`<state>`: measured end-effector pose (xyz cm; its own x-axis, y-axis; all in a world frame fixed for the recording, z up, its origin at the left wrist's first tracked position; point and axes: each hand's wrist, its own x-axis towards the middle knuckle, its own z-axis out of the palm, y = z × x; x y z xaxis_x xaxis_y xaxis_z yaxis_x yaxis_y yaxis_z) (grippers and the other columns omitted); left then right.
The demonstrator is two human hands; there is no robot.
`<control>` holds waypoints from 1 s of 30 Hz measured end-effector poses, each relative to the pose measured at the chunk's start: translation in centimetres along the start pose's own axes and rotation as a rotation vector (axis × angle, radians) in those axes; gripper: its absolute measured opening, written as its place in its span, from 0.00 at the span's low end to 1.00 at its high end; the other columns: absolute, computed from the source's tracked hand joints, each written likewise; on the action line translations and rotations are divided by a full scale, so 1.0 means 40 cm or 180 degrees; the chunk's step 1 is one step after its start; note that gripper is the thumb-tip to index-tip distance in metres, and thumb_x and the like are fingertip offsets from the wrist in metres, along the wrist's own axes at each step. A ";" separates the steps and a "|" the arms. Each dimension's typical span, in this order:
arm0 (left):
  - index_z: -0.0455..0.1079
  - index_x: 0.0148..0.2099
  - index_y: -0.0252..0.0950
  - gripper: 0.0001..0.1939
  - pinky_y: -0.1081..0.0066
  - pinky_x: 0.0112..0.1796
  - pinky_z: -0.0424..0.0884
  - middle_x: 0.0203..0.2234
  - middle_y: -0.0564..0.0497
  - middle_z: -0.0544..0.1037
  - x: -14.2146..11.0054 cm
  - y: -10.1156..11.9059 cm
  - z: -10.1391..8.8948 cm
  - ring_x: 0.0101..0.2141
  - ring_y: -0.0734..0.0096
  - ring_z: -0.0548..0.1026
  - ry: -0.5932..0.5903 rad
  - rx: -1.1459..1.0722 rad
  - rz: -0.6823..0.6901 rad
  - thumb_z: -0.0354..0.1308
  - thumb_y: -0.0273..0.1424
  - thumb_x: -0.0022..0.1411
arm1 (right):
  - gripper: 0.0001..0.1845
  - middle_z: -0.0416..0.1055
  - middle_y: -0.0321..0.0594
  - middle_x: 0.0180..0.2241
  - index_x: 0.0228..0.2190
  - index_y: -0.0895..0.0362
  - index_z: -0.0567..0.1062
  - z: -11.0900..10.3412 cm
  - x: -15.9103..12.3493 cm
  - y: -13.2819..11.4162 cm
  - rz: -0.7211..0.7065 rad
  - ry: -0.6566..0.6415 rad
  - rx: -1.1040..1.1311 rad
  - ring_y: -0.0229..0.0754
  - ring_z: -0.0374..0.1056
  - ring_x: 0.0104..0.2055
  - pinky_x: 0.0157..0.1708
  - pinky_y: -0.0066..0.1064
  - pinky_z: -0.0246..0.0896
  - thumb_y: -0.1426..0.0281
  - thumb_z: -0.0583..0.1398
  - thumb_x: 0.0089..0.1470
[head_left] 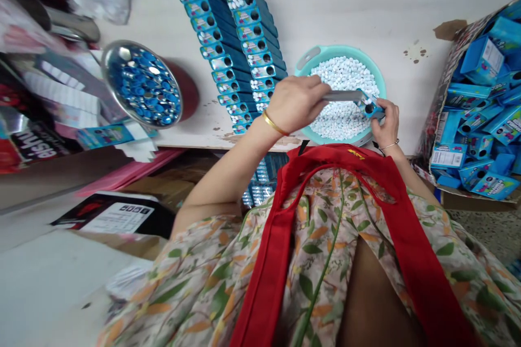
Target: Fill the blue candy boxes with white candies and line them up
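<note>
My left hand (299,103), with a gold bangle at the wrist, is closed around the grey handle of a scoop (344,96). The scoop's far end, with a few white pellets, meets the open top of a small blue box (376,113). That box is gripped in the fingers of my right hand (387,123), at the right rim of a turquoise basin (381,78). Beneath the scoop, the basin holds a heap of small white pellets (345,119).
Two rows of upright blue boxes (228,38) stand left of the basin, several showing white pellets on top. A steel pot (106,78) of blue and silver caps sits farther left. At right, a carton (437,124) is heaped with blue boxes. Papers (65,100) clutter the left side.
</note>
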<state>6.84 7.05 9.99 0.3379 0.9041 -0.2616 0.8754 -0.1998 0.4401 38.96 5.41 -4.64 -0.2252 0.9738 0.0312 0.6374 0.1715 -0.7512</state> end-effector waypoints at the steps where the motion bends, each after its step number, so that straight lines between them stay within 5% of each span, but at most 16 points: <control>1: 0.78 0.57 0.41 0.14 0.49 0.54 0.72 0.44 0.43 0.80 0.004 -0.045 0.038 0.51 0.48 0.79 -0.0022 -0.0010 -0.0144 0.55 0.34 0.75 | 0.20 0.78 0.48 0.58 0.56 0.48 0.74 -0.006 0.001 0.001 0.0030 -0.0002 0.0014 0.61 0.72 0.62 0.67 0.63 0.70 0.62 0.60 0.62; 5: 0.79 0.54 0.39 0.13 0.49 0.54 0.72 0.48 0.36 0.81 0.041 -0.155 0.221 0.53 0.43 0.79 -0.0428 0.0016 -0.0677 0.57 0.30 0.72 | 0.20 0.79 0.48 0.56 0.55 0.48 0.75 -0.042 0.006 0.007 0.0103 -0.0053 -0.0071 0.61 0.73 0.60 0.65 0.61 0.71 0.59 0.61 0.63; 9: 0.76 0.61 0.35 0.17 0.52 0.59 0.70 0.59 0.33 0.81 0.108 -0.104 0.365 0.59 0.45 0.78 -0.0677 -0.0234 -0.0748 0.54 0.29 0.76 | 0.23 0.79 0.50 0.55 0.56 0.50 0.75 -0.069 0.005 0.024 0.0086 -0.0095 -0.0013 0.62 0.74 0.58 0.64 0.64 0.71 0.54 0.64 0.64; 13: 0.75 0.65 0.36 0.19 0.55 0.62 0.68 0.63 0.36 0.81 0.148 -0.049 0.414 0.62 0.48 0.77 -0.0574 -0.0725 -0.0675 0.52 0.33 0.78 | 0.28 0.79 0.48 0.53 0.57 0.50 0.75 -0.062 -0.004 0.050 0.0202 0.0220 0.0160 0.58 0.75 0.55 0.63 0.63 0.73 0.47 0.65 0.64; 17: 0.75 0.62 0.36 0.18 0.59 0.60 0.71 0.58 0.38 0.83 0.113 -0.076 0.372 0.57 0.53 0.80 -0.0490 -0.1075 -0.0440 0.55 0.35 0.76 | 0.30 0.77 0.47 0.53 0.59 0.49 0.74 -0.053 -0.012 0.065 0.0317 0.0425 0.0235 0.56 0.75 0.55 0.63 0.60 0.74 0.46 0.65 0.63; 22: 0.76 0.60 0.37 0.17 0.57 0.55 0.74 0.52 0.39 0.84 0.022 -0.105 0.214 0.51 0.54 0.80 -0.0141 -0.1031 0.0097 0.56 0.36 0.75 | 0.25 0.77 0.49 0.54 0.58 0.49 0.74 -0.057 -0.008 0.045 0.0186 0.0198 0.0089 0.59 0.73 0.57 0.65 0.63 0.71 0.53 0.63 0.64; 26: 0.78 0.60 0.40 0.18 0.55 0.55 0.74 0.48 0.42 0.83 -0.005 -0.066 0.081 0.51 0.53 0.80 -0.0104 -0.0632 0.0302 0.55 0.38 0.76 | 0.23 0.78 0.50 0.57 0.58 0.50 0.75 -0.044 0.000 0.012 0.0039 -0.0040 -0.0043 0.62 0.72 0.60 0.65 0.64 0.70 0.61 0.61 0.63; 30: 0.80 0.56 0.42 0.16 0.50 0.54 0.73 0.44 0.44 0.81 0.009 0.004 0.013 0.50 0.49 0.79 -0.0222 -0.0141 0.0310 0.55 0.38 0.75 | 0.24 0.80 0.50 0.57 0.58 0.50 0.75 -0.017 0.000 -0.007 -0.0160 -0.0145 -0.0187 0.61 0.73 0.60 0.65 0.62 0.71 0.65 0.60 0.60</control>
<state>7.30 7.14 9.51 0.4452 0.8524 -0.2743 0.8216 -0.2671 0.5036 39.28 5.45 -3.99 -0.2904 0.9562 0.0370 0.6662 0.2298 -0.7095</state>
